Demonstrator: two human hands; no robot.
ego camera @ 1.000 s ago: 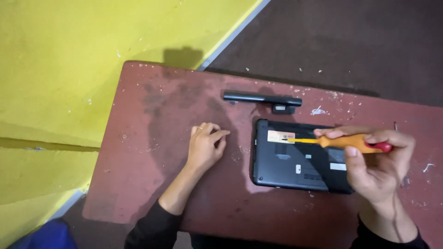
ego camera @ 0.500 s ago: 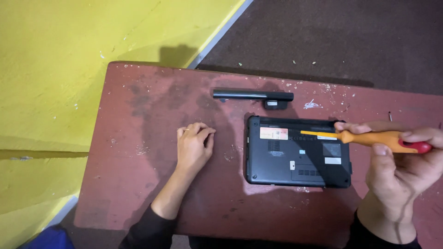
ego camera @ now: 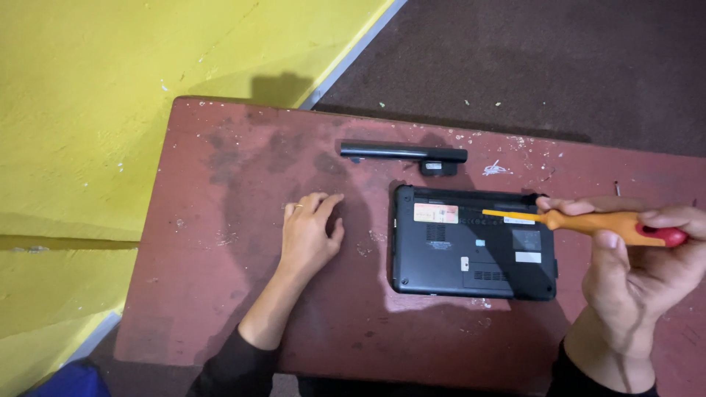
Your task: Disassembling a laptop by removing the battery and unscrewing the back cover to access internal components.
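A small black laptop (ego camera: 471,250) lies upside down on the worn red-brown table (ego camera: 220,169). Its long black battery (ego camera: 403,153) lies apart, just beyond the laptop's far edge. My right hand (ego camera: 640,257) grips a screwdriver (ego camera: 588,220) with an orange handle and red cap, held level above the laptop's right side, shaft pointing left. My left hand (ego camera: 309,231) rests flat on the table left of the laptop, fingers loosely curled, holding nothing.
A yellow wall (ego camera: 110,88) runs along the table's left side. Dark brown floor (ego camera: 551,59) lies beyond the far edge. A blue object (ego camera: 66,378) shows at the bottom left corner. White flecks and scratches dot the tabletop.
My right hand has carried the screwdriver from over the laptop's middle out to its right side. The left hand has stayed on the table.
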